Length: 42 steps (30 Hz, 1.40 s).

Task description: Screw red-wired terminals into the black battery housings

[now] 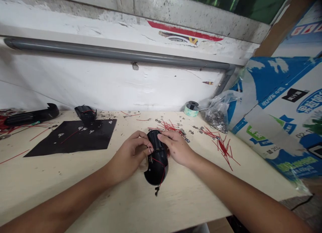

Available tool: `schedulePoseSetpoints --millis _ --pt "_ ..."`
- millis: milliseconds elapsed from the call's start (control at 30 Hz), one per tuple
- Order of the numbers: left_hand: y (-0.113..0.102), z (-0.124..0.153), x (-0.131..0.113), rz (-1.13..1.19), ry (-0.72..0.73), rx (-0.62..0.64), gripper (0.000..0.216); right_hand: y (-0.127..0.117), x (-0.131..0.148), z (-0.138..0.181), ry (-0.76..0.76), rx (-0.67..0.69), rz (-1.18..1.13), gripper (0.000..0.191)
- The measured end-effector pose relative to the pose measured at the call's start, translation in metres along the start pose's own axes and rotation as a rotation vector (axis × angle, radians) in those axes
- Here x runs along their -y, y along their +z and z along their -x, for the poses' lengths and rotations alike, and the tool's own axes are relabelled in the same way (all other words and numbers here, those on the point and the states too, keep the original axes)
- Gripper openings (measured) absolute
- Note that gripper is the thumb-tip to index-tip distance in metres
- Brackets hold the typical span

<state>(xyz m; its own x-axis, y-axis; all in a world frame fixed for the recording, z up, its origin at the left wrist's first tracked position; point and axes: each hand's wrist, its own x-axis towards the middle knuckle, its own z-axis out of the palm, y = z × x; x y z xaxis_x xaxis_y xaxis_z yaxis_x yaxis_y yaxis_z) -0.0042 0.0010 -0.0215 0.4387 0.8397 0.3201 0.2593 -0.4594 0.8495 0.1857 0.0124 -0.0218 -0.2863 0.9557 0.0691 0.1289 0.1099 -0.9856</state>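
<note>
A black plastic housing (157,162) with a thin red wire across it lies in the middle of the pale table (125,199). My left hand (130,152) grips its left side, fingers curled and pinched at the top edge. My right hand (177,147) holds the right side, fingers closed over the upper end. A small dark connector hangs from the wire below the housing.
A black mat (75,137) with small metal bits lies at left, another black housing (86,113) behind it, a long black part (32,116) far left. Loose red wires (223,147), a tape roll (191,109), a bag of metal parts (217,114) and a cardboard box (284,115) sit at right.
</note>
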Motion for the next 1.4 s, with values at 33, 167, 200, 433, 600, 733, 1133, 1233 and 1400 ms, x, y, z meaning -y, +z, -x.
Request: schedulePoseSetpoints --millis 33,167,200,433,600,733,1133,1233,1400 --pt "0.000 0.000 0.000 0.002 0.001 -0.006 0.014 0.000 -0.001 0.000 -0.001 0.010 -0.007 0.032" --pt "0.000 0.000 0.001 0.032 -0.017 -0.014 0.012 0.000 -0.002 -0.001 0.014 0.033 -0.011 0.032" --pt "0.000 0.000 0.000 0.019 -0.018 -0.016 0.011 0.000 -0.002 -0.001 0.014 0.033 -0.009 0.032" --pt "-0.002 0.004 -0.006 -0.157 0.110 -0.003 0.017 -0.001 -0.004 -0.002 -0.004 0.029 -0.019 0.031" --pt "-0.004 0.003 -0.008 -0.117 0.126 0.027 0.017 -0.002 -0.001 -0.002 0.002 0.068 -0.055 0.030" --pt "-0.003 0.002 -0.008 -0.010 0.079 0.055 0.018 -0.002 0.000 -0.001 0.023 0.079 -0.044 0.030" --pt "-0.004 0.006 -0.010 -0.199 0.085 0.123 0.016 -0.001 -0.001 0.001 -0.041 0.052 0.119 0.036" --pt "-0.003 0.005 -0.009 -0.121 0.063 0.127 0.018 -0.002 0.000 0.001 -0.091 0.018 0.234 0.037" --pt "-0.001 0.005 -0.013 -0.150 0.039 0.085 0.018 -0.001 0.003 0.001 -0.144 -0.029 0.286 0.038"
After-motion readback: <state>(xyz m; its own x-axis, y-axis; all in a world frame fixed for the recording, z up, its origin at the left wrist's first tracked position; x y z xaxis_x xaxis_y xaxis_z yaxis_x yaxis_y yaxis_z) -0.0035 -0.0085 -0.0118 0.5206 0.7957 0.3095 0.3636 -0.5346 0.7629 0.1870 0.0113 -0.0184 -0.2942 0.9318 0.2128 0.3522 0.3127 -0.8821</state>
